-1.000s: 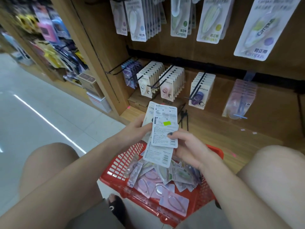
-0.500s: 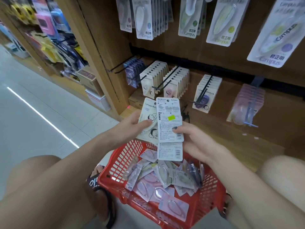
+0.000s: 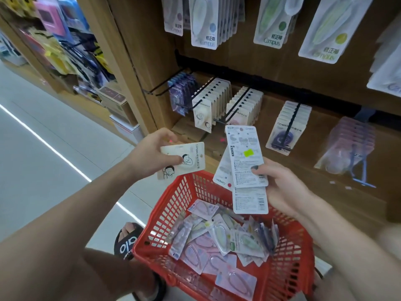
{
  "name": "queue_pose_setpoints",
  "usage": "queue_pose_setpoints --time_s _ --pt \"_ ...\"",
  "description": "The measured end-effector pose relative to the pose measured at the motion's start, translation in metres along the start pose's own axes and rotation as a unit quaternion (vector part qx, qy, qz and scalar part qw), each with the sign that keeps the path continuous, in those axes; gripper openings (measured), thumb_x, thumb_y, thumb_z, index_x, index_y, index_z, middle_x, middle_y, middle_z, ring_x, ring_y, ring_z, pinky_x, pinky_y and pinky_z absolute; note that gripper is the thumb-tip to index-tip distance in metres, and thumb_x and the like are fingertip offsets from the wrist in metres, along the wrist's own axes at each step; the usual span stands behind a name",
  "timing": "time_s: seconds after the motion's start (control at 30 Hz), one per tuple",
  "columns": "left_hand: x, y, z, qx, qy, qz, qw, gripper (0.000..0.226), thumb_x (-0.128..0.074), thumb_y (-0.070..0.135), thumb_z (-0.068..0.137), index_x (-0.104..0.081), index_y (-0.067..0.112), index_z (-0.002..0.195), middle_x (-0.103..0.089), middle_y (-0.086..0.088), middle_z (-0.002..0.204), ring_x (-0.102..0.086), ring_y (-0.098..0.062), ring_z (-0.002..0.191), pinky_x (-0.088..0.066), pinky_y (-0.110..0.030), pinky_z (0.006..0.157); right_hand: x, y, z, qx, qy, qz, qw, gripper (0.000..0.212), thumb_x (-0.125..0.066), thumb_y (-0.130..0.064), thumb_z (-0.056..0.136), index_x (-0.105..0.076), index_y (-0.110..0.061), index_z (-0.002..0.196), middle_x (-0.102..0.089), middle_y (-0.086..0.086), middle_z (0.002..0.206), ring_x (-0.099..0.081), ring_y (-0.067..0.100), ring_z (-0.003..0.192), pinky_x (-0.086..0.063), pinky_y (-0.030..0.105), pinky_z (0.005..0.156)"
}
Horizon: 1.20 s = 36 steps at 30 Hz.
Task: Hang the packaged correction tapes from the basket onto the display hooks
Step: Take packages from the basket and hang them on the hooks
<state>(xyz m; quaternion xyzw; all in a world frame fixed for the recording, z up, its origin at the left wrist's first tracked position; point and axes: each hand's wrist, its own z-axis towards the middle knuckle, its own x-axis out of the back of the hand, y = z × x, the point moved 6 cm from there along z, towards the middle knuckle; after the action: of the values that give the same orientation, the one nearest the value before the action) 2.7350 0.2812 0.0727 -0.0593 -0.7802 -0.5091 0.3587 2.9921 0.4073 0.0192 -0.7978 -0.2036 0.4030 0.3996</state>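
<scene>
**One cream card parted from the fan of packs**

Half a second earlier both hands met on one fan of packages; now they stood apart. The left hand (image 3: 149, 153) had drawn away to the left with a single cream-coloured card pack printed with cartoon figures (image 3: 183, 160), turned on its side and pinched between thumb on its face and fingers behind; the right hand (image 3: 280, 187) held the remaining white backing cards with barcodes and a yellow-green sticker (image 3: 246, 161), thumb pressed on the front card and fingers curled behind, the cards fanned and upright; the view had also come nearer to the shelf.

Beyond the hands, on the far wooden display panel (image 3: 280, 68), black wire hooks (image 3: 235, 105) carried rows of cream card packs (image 3: 211, 101) at the middle, purple packs (image 3: 181, 92) at the left and a row with a dark purple tape (image 3: 286, 124) to the right; a bunch of clear pink packs (image 3: 349, 142) hung at the far right; larger white Campus packs (image 3: 205, 20) hung on the upper row. The held cards partly covered the front of the middle rows. A sandalled foot (image 3: 128, 240) stood on the pale tiled floor (image 3: 43, 166) at the near left.

The red plastic lattice basket (image 3: 173, 203) sat near, below both hands; in it lay a loose heap of clear blister-packed correction tapes in pink, lilac and pale green (image 3: 217, 242), overlapping one another at all angles.
</scene>
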Motion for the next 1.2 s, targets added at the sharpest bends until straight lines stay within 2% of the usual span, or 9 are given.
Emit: queue_pose_setpoints --time_s 0.2,0.3,0.47,0.57,0.7,0.87,0.93,1.03,1.2 --pt "-0.026 0.022 0.005 -0.058 -0.061 -0.053 0.995 0.029 -0.086 0.027 0.084 -0.067 0.011 0.100 -0.079 -0.001 0.096 -0.079 -0.019 0.085 -0.064 -0.042 0.071 -0.016 0.000 0.009 0.029 -0.053 -0.054 0.997 0.059 -0.056 0.000 0.083 -0.054 -0.011 0.141 -0.068 0.017 0.136 -0.067 0.034 0.124 -0.059 0.044 0.093" --pt "-0.038 0.025 0.009 -0.050 -0.070 -0.103 0.991 0.025 -0.085 0.032 0.085 -0.074 0.014 0.098 -0.080 -0.001 0.098 -0.078 -0.022 0.090 -0.063 -0.045 0.079 -0.017 0.007 0.015 0.030 -0.052 -0.070 0.996 0.063 -0.059 0.000 0.083 -0.052 -0.016 0.144 -0.065 0.018 0.140 -0.064 0.038 0.128 -0.056 0.056 0.101" --pt "-0.043 0.021 0.015 -0.020 -0.096 -0.121 0.988 0.038 -0.078 0.051 0.080 -0.076 0.018 0.099 -0.081 0.003 0.093 -0.080 -0.020 0.083 -0.066 -0.042 0.081 -0.016 0.008 0.020 0.057 -0.033 -0.156 0.986 0.070 -0.063 -0.001 0.082 -0.057 -0.034 0.143 -0.066 -0.002 0.137 -0.066 0.028 0.126 -0.055 0.057 0.102" --pt "-0.046 0.019 0.018 -0.020 -0.097 -0.109 0.989 0.035 -0.078 0.046 0.085 -0.074 0.013 0.099 -0.080 0.002 0.091 -0.079 -0.019 0.081 -0.065 -0.039 0.074 -0.018 0.007 0.022 0.044 -0.046 -0.170 0.983 0.072 -0.062 0.000 0.084 -0.054 -0.035 0.147 -0.064 -0.005 0.140 -0.066 0.026 0.127 -0.059 0.051 0.098" --pt "-0.043 0.018 0.025 -0.012 -0.040 -0.093 0.995 0.037 -0.082 0.041 0.086 -0.069 0.012 0.106 -0.078 -0.001 0.099 -0.078 -0.019 0.088 -0.064 -0.049 0.082 -0.023 0.015 0.024 -0.002 -0.088 -0.106 0.991 0.073 -0.057 0.005 0.086 -0.050 -0.027 0.151 -0.064 0.015 0.143 -0.063 0.038 0.130 -0.052 0.058 0.104" --pt "-0.043 0.016 0.028 0.062 -0.006 -0.189 0.980 0.052 -0.091 0.036 0.077 -0.062 0.010 0.111 -0.075 -0.009 0.104 -0.075 -0.022 0.088 -0.058 -0.036 0.068 -0.025 0.020 0.023 0.001 -0.097 -0.019 0.995 0.069 -0.055 0.009 0.085 -0.059 -0.030 0.142 -0.063 0.024 0.140 -0.061 0.045 0.129 -0.048 0.062 0.109" --pt "-0.047 0.014 0.027 0.105 -0.035 -0.271 0.956 0.057 -0.094 0.025 0.072 -0.056 0.009 0.111 -0.076 -0.016 0.107 -0.077 -0.025 0.094 -0.063 -0.046 0.079 -0.023 0.020 0.024 0.011 -0.083 0.003 0.996 0.070 -0.055 0.008 0.085 -0.054 -0.025 0.146 -0.062 0.025 0.141 -0.061 0.045 0.129 -0.048 0.063 0.109" --pt "-0.059 0.019 0.021 0.097 -0.104 -0.385 0.912 0.034 -0.077 0.001 0.089 -0.060 0.009 0.117 -0.078 -0.014 0.112 -0.077 -0.032 0.103 -0.065 -0.046 0.083 -0.020 0.020 0.025 0.029 -0.071 0.007 0.997 0.070 -0.057 0.007 0.086 -0.049 -0.022 0.149 -0.062 0.024 0.142 -0.061 0.045 0.129 -0.049 0.062 0.106" --pt "-0.085 0.009 0.009 0.099 -0.128 -0.360 0.919 0.031 -0.068 0.011 0.099 -0.067 0.014 0.130 -0.076 -0.010 0.122 -0.074 -0.033 0.112 -0.057 -0.053 0.099 -0.018 0.027 0.027 0.041 -0.042 -0.032 0.998 0.067 -0.062 0.006 0.085 -0.054 -0.025 0.145 -0.068 0.021 0.134 -0.066 0.038 0.125 -0.059 0.045 0.091"
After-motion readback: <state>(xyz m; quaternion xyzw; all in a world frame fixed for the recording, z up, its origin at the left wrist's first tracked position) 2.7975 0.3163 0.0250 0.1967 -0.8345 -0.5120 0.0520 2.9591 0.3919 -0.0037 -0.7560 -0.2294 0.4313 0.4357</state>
